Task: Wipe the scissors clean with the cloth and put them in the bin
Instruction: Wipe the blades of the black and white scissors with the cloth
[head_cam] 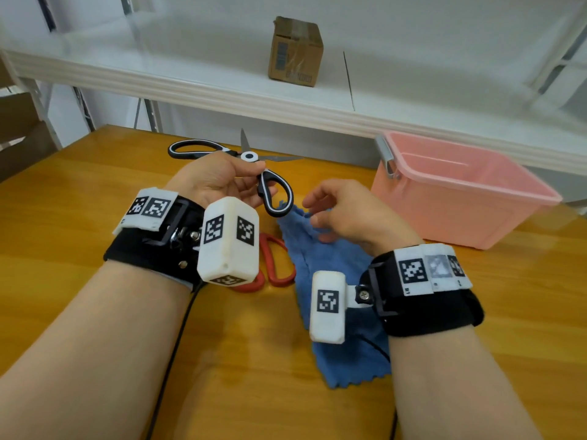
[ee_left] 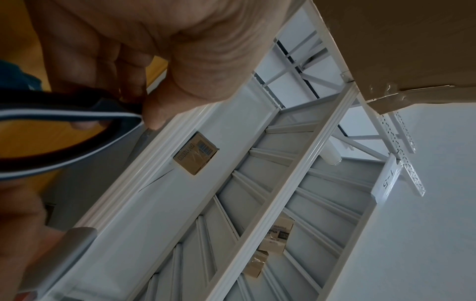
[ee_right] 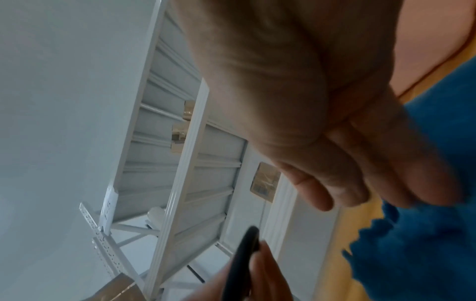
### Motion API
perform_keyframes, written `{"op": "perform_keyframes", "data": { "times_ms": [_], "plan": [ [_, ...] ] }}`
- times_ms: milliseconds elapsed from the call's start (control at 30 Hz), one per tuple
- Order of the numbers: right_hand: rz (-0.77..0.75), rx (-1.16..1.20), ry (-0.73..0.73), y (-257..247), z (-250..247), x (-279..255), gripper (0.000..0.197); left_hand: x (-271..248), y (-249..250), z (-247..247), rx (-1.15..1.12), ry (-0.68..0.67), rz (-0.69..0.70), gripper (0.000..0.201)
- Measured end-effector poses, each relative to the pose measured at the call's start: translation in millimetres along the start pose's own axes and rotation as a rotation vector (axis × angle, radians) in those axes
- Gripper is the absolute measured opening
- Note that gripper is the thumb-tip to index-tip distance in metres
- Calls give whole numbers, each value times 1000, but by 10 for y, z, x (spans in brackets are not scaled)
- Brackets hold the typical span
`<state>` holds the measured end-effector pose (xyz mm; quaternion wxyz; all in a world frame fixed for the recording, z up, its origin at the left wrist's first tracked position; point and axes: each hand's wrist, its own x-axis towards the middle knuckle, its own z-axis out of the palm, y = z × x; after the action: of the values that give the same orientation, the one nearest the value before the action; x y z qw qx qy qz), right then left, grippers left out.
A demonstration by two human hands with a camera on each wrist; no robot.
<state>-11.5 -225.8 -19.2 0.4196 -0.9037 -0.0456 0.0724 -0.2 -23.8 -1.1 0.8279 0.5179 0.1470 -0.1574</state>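
My left hand (head_cam: 251, 182) holds black-and-white scissors (head_cam: 273, 192) up above the wooden table, gripping them just below the pivot. Their blades are spread apart and one handle loop hangs toward the blue cloth (head_cam: 333, 274). The left wrist view shows my thumb and fingers (ee_left: 154, 114) pinching that handle loop (ee_left: 77, 116). My right hand (head_cam: 313, 211) hovers over the cloth's far end with loosely curled fingers. In the right wrist view the fingers (ee_right: 335, 193) hold nothing, with the cloth (ee_right: 425, 224) below. The pink bin (head_cam: 444, 217) stands at the right, nothing visible inside.
Red scissors (head_cam: 278, 262) lie on the table (head_cam: 95, 201) left of the cloth, partly hidden by my left wrist camera. A white shelf (head_cam: 190, 74) runs behind the table with a cardboard box (head_cam: 295, 52) on it. Black cables trail from both wrists.
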Motion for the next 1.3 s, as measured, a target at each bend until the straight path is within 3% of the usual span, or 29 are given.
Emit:
{"op": "perform_keyframes", "data": {
  "times_ms": [233,333,567,667,767,967,1067,1200,1300],
  "plan": [
    [103,-203,-48,144,-89,11,22,-10,4,1,-9,-5,-4,6],
    [149,-362,-110,147,-49,-2,33,-16,11,6,0,-6,-5,4],
    [202,-505,-76,128,-131,-42,8,-24,7,28,16,-8,-20,3],
    [143,-349,76,111,-165,9,12,-24,-13,48,49,-24,-28,2],
    [3,25,289,82,-204,38,11,-26,-32,71,45,-54,-31,4],
    [-12,501,362,29,-262,8,11,-29,-57,91,98,-130,-33,7],
    [5,584,405,31,-304,6,19,-53,-67,107,113,-139,-14,9],
    [-103,560,387,89,-330,15,33,-84,-67,128,181,-171,1,15],
    [-167,449,415,111,-326,13,6,-89,-68,121,214,-187,33,34]
  ]
}}
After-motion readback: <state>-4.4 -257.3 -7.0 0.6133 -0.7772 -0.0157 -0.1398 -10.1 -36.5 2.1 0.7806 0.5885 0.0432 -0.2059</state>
